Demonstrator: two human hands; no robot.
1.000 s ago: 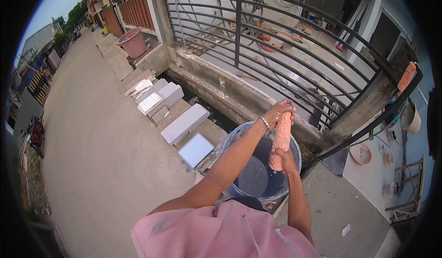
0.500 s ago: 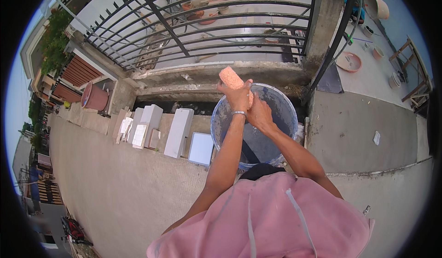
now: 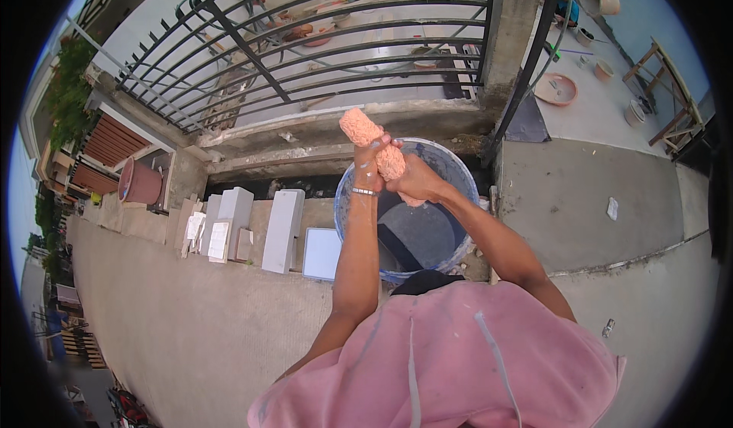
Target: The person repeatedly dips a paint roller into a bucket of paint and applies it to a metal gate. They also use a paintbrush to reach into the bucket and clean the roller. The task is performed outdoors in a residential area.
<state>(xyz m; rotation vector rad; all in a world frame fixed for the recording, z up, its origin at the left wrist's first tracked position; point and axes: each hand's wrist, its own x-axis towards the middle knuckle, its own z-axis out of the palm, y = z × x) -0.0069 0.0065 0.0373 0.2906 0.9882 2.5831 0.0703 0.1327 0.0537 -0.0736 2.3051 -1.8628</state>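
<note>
Both hands grip a peach-coloured, rough-textured sponge (image 3: 359,127) above a large blue-rimmed tub (image 3: 475,191). My left hand (image 3: 368,159), with a bracelet at its wrist, is closed round the upper part. Closed on the lower part is my right hand (image 3: 421,179). The sponge is bent and squeezed: one end sticks out past the left hand, a piece bulges between the hands, and a bit shows below the right. Dark greyish liquid (image 3: 427,233) lies inside the tub, with a dark band across it.
Left of the tub stand a pale blue square panel (image 3: 321,253) and grey blocks (image 3: 282,229). Behind runs a low concrete ledge under a black metal fence (image 3: 343,46). A reddish basin (image 3: 556,90) and a wooden stand (image 3: 660,96) are at the far right.
My hands have twisted the sponge, so its middle now bulges out between them and its lower end shows. The whole view has shifted a little, with the surroundings moving left.
</note>
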